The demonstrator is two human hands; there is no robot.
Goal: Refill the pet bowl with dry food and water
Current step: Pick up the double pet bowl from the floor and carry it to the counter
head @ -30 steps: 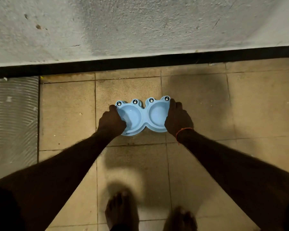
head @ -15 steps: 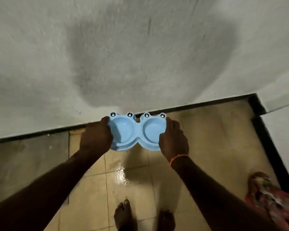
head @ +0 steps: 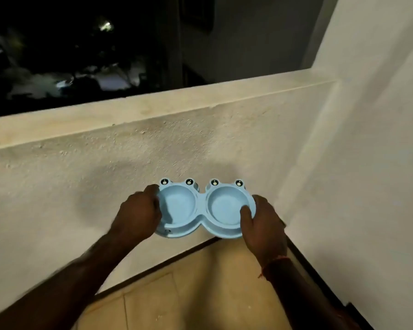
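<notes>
A light blue double pet bowl [head: 202, 210] with frog eyes on its far rim is held in the air in front of a low cream wall. Both of its round wells look empty. My left hand [head: 137, 215] grips the bowl's left end, fingers curled over the rim. My right hand [head: 264, 225] grips the right end, with the thumb resting inside the right well. An orange thread circles my right wrist.
A cream parapet wall [head: 153, 144] runs across the view with a flat ledge on top; beyond it is dark night. A side wall [head: 367, 163] meets it at a corner on the right. Tan floor tiles [head: 200, 294] lie below, edged by a black skirting strip.
The bowl has been lifted from the floor to about chest height, both hands still on its ends. The view has swung up from the floor to the parapet and the dark outside.
</notes>
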